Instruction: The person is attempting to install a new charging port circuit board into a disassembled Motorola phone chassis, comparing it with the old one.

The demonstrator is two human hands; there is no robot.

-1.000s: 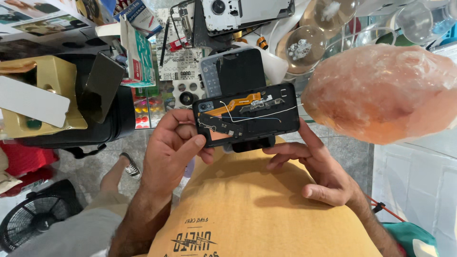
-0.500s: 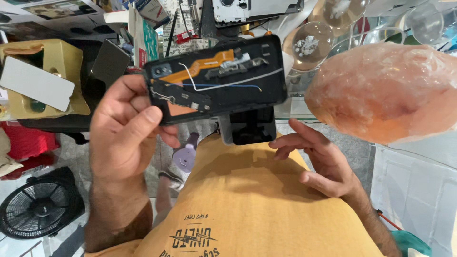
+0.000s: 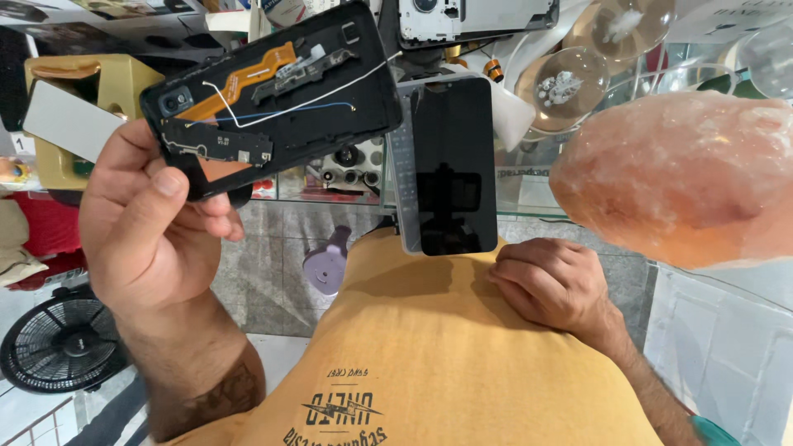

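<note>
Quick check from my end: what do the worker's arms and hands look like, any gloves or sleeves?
Both hands are bare: no gloves, rings or watch visible. The left hand has a hairy forearm with a dark tattoo near the elbow. The right hand has a bare forearm too. No sleeves show; the shirt is mustard yellow.

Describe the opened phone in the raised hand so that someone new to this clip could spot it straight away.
Start from the big pink rock at right and look to the far upper left, where the left hand holds the opened phone tilted. Unlike the closed black phone lying screen-up mid-frame, its insides show: orange ribbon cable, thin white and blue wires.
</note>
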